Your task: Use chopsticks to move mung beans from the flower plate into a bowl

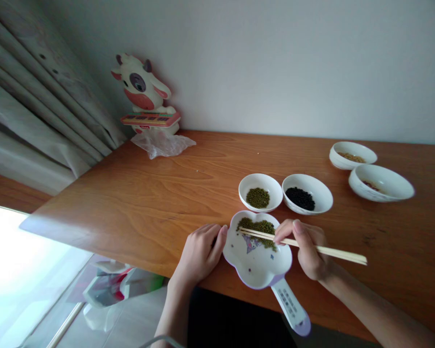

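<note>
My right hand (306, 246) is closed around a pair of wooden chopsticks (333, 252), held slanting to the left. Their tips reach into a white flower-shaped dish with a lilac rim and a handle (259, 273), among green mung beans (263, 227) gathered at its far side. My left hand (205, 249) rests on the table at the dish's left edge, fingers curled in, thumb by the rim; I see nothing in it. Just behind the dish stand a white bowl of mung beans (258, 197) and a white bowl of black beans (300, 198), side by side.
Two more white bowls stand at the right, one with yellowish grains (351, 157), one with dark reddish bits (371, 185). A cow-shaped toy keyboard (148, 106) leans at the back left by a clear plastic bag (161, 143). The wooden table's (148, 193) front edge runs below my hands.
</note>
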Available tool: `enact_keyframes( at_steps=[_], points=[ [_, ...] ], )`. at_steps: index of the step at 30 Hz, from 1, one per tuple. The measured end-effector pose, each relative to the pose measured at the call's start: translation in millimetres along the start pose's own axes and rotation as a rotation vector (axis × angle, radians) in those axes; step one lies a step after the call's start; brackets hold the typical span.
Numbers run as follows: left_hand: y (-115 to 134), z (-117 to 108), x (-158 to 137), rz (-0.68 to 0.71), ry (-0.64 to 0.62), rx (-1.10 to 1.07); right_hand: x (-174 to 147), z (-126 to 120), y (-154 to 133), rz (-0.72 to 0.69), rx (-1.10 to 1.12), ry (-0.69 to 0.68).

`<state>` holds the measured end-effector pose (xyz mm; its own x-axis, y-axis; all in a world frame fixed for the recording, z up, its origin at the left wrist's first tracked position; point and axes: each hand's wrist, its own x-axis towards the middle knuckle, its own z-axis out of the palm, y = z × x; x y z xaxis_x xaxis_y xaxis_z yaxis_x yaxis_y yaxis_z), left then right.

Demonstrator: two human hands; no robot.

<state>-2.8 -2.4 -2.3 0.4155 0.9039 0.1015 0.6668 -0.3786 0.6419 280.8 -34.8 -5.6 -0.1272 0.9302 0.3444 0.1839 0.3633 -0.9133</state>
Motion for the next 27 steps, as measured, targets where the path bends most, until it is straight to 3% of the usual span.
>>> enact_keyframes(
  at_steps=[7, 12, 21, 27],
  points=[
    [-1, 0, -1, -0.008, -0.002, -0.002, 3, 0, -7, 0.057, -0.027, -0.059],
    [-1, 1, 0, -0.003, -0.001, -0.008, 1, -3, -4, 0.0, -0.006, -0.025],
    [-2, 1, 0, -0.006, 0.009, -0.008, 1, 0, -13, -0.129, -0.034, -0.174],
    [-2, 2, 0, -0.002, 0.004, -0.009, 2, -4, -15, -0.055, -0.06, -0.118]
  ],
)
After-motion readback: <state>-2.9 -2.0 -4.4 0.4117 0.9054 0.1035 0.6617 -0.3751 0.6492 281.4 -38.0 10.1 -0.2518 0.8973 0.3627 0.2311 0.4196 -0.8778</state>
